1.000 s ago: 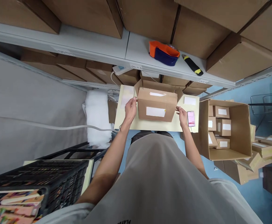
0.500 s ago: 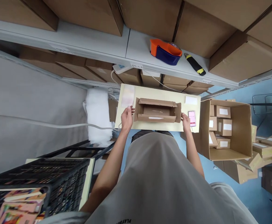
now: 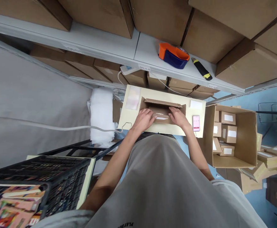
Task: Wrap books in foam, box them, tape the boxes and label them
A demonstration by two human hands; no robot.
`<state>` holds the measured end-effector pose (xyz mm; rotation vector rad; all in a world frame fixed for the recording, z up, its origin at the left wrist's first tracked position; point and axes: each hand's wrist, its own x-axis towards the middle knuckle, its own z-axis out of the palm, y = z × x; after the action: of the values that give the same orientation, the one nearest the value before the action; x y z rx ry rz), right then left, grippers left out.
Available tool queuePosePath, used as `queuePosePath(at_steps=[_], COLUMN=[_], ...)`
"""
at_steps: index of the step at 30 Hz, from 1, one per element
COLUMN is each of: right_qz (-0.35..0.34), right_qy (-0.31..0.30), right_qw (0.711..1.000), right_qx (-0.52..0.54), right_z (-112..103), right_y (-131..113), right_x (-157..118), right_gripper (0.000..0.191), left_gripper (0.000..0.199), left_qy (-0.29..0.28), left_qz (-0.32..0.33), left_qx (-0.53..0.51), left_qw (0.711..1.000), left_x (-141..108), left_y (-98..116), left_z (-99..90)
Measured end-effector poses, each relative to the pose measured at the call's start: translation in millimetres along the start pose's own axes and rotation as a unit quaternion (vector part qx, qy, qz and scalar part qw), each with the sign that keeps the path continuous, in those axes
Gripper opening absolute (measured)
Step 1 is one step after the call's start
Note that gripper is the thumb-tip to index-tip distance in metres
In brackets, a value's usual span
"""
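Note:
An open cardboard box lies lengthwise on the pale yellow board in front of me, its far flap raised and its inside dark brown. A white label shows on the near side. My left hand lies over the left part of the box's near side, fingers and thumb apart. Over the right part, my right hand has its fingers stretched into the opening and its thumb apart. Both hands touch the box; the fingertips are partly hidden.
The pale board also carries a lit phone and white papers. Right of it stands a large carton holding several small boxes. An orange-and-blue tape dispenser and a cutter knife lie on the shelf. A black crate is at lower left.
Both hands have moved inward from the box's two ends onto its near side, fingers now over the opening. The whole view has shifted slightly to the right.

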<state>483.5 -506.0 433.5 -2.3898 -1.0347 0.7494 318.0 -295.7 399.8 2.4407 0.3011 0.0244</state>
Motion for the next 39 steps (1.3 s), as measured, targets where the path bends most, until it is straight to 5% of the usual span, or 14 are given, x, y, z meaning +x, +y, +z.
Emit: queuePosePath(at_steps=[4,10,15,19,23,30,34,36,39], right_qz=[-0.016,0.069,0.127,0.146,0.170,0.194,0.203,0.203,0.195], right_qy=[0.008,-0.021,-0.048,-0.071,-0.076,-0.017,0.035,0.067,0.114], right_qw=[0.998,0.983,0.965,0.948,0.936,0.935,0.946,0.951,0.957], right_qx=[-0.066,-0.166,-0.224,-0.274,-0.300,-0.296,-0.250,-0.223,-0.180], right_z=[-17,-39,-26,-12,-3,6,19,29,44], right_y=[-11,-25,-23,-20,-21,-29,-40,-48,-60], right_x=[16,47,73,84,88,74,46,26,-6], right_gripper=[0.063,0.067,0.072,0.057,0.044,0.052,0.058,0.058,0.056], left_gripper=[0.033,0.028,0.019,0.009,0.025,0.016,0.019,0.021,0.032], left_qy=[0.012,0.016,-0.025,-0.029,-0.023,-0.019,0.062,0.115,0.103], left_qz=[0.019,0.025,-0.021,-0.015,-0.017,0.013,-0.124,-0.236,-0.370], left_qx=[0.003,-0.013,0.007,-0.009,-0.039,-0.152,-0.260,-0.212,-0.124], left_qw=[1.000,0.999,0.999,0.999,0.999,0.988,0.956,0.942,0.915], left_x=[-28,-62,-69,-67,-61,-50,-19,8,49], left_y=[7,0,-26,-42,-50,-70,-114,-142,-174], left_z=[-5.7,-5.1,8.5,20.9,29.2,24.5,8.9,2.5,1.7])
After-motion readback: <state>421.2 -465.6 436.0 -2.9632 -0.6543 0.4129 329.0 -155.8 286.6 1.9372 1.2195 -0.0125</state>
